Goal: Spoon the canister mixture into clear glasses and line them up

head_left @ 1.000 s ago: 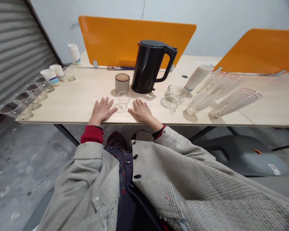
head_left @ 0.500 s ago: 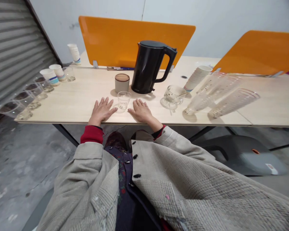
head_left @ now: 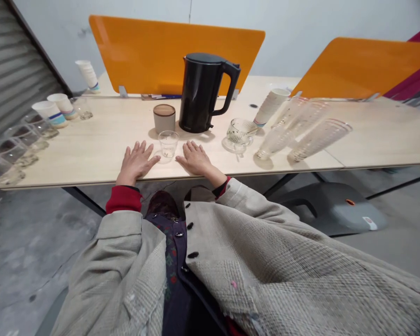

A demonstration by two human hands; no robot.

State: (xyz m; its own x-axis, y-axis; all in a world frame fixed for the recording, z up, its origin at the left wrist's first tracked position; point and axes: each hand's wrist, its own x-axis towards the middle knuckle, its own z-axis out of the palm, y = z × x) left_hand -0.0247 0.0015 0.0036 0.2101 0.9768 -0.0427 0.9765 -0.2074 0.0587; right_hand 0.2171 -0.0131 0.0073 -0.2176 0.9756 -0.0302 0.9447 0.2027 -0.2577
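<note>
Left hand (head_left: 135, 164) and right hand (head_left: 196, 160) are still palms-down near the close edge of the table (head_left: 108, 128), fingers spread, holding nothing, and the clear cup (head_left: 168, 145) sits between them, just beside both. Lidded canister (head_left: 164, 122) and black kettle (head_left: 200, 95) behind it haven't budged either. Honestly, only the view's swung a bit right since half a second ago, so nothing's actually been handled in that stretch.

Clr cup (head_left: 168, 144), open-topped, stands upright on pale tbl (head_left: 101, 144) nr front edge.
</note>
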